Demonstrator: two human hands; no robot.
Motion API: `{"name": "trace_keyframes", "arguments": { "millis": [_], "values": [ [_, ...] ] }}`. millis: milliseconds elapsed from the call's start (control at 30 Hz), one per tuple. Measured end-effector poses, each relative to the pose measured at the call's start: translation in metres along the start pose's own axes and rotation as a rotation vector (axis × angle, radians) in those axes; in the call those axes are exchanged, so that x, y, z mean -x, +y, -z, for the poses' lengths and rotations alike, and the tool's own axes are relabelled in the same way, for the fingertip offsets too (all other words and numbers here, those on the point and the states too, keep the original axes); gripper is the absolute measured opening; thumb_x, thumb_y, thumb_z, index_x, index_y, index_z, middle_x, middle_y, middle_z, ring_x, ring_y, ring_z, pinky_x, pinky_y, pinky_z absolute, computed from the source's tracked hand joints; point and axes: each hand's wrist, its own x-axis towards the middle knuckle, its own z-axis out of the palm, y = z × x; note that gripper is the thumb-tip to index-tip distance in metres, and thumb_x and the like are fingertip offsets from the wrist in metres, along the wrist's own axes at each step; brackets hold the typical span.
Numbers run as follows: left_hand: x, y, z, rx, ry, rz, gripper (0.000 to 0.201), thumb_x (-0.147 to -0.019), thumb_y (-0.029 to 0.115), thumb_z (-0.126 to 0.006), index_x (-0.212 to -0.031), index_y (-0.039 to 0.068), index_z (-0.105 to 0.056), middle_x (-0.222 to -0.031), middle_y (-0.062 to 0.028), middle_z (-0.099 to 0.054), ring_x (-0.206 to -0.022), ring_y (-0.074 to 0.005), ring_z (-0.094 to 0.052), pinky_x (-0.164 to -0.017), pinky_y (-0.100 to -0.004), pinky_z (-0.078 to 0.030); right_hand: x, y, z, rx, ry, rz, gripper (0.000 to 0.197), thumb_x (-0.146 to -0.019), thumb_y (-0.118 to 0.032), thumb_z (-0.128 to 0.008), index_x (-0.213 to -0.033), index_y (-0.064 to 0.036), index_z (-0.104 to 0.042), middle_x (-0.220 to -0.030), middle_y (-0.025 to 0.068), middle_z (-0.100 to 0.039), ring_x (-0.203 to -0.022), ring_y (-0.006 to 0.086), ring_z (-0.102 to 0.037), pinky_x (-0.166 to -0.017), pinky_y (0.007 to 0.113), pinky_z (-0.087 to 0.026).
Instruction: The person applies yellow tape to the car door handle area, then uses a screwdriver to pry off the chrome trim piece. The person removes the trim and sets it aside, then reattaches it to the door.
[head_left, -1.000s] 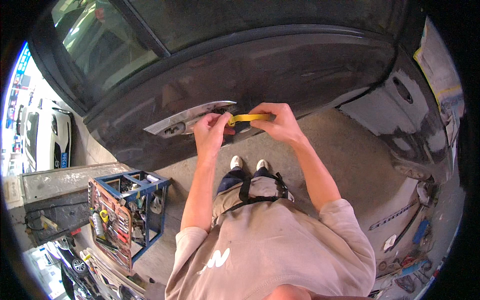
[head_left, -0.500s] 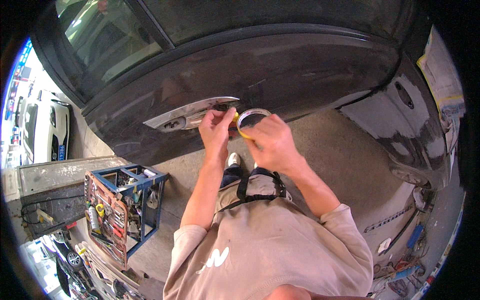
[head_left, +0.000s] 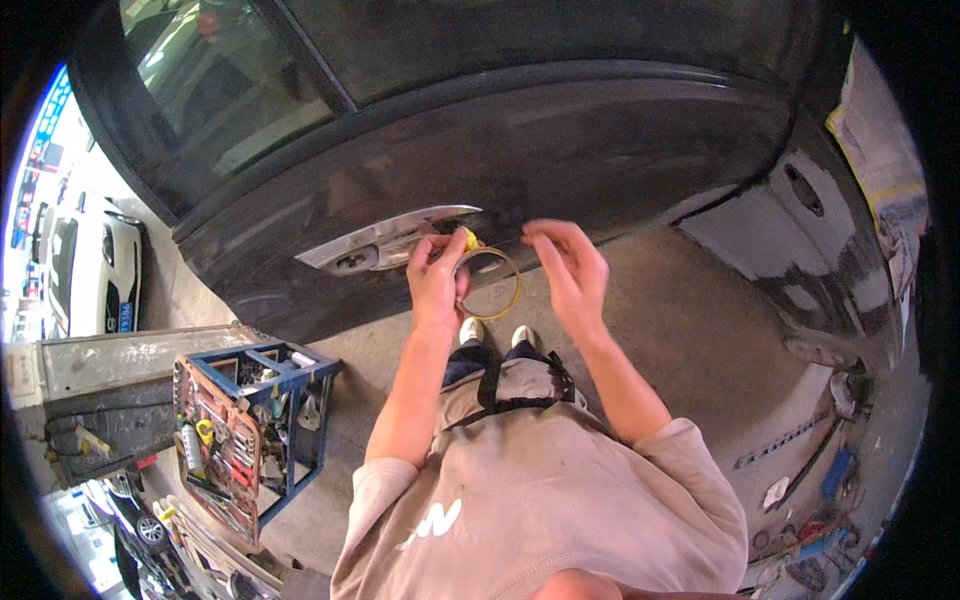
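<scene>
My left hand (head_left: 435, 283) pinches the yellow end of a masking tape roll (head_left: 519, 290), just in front of the door handle plate. The thin ring of tape hangs beside that hand, and the floor shows through its middle. To the right, apart from the roll, is my right hand (head_left: 572, 268), with thumb and fingertips drawn together near the door; anything between them is too small to make out. A silvery, bare-looking handle area (head_left: 385, 243) with a recess stands out on the dark car door (head_left: 600, 150).
At lower left stands a blue-framed tool cart (head_left: 290, 375) with a tool panel (head_left: 215, 440). A grey-patched dark car panel (head_left: 780, 225) is on the right, and loose parts and cables (head_left: 815, 540) lie at lower right. A white car (head_left: 90, 265) is parked far left.
My right hand has let go of the tape roll and moved right. The roll now hangs lower beside my left hand, which still pinches the tape.
</scene>
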Motion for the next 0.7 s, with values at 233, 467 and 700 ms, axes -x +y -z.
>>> {"name": "trace_keyframes", "arguments": {
  "millis": [233,467,700],
  "values": [
    [-0.002,0.002,0.000,-0.128,0.100,-0.007,0.023,-0.093,0.021,-0.079,-0.086,0.009,-0.062,-0.071,-0.0010,-0.063,-0.043,-0.0069,-0.044,-0.038,-0.0236,-0.025,-0.024,0.043,-0.017,-0.297,-0.349,-0.378,0.029,-0.097,-0.009,-0.072,-0.122,0.0054,-0.069,-0.107,0.0088,-0.075,-0.095,0.0138,-0.070,-0.085,0.029,-0.057],
    [0.000,0.010,0.003,-0.280,0.069,-0.089,0.025,-0.091,0.023,-0.081,-0.079,0.008,-0.065,-0.075,0.0000,-0.067,-0.051,-0.0075,-0.055,-0.042,-0.0231,-0.034,-0.033,0.040,-0.025,-0.177,-0.423,-0.323,0.033,-0.096,-0.010,-0.074,-0.125,0.0049,-0.070,-0.111,0.0103,-0.075,-0.097,0.0142,-0.070,-0.086,0.029,-0.058],
    [0.000,-0.002,0.005,-0.383,0.117,-0.216,0.021,-0.095,0.018,-0.076,-0.105,-0.001,-0.075,-0.082,-0.0039,-0.072,-0.064,-0.0092,-0.066,-0.052,-0.0233,-0.048,-0.027,0.042,-0.034,-0.454,-0.361,-0.504,0.030,-0.095,-0.009,-0.075,-0.121,0.0039,-0.070,-0.104,0.0112,-0.076,-0.084,0.0152,-0.072,-0.072,0.029,-0.060]
  ]
}}
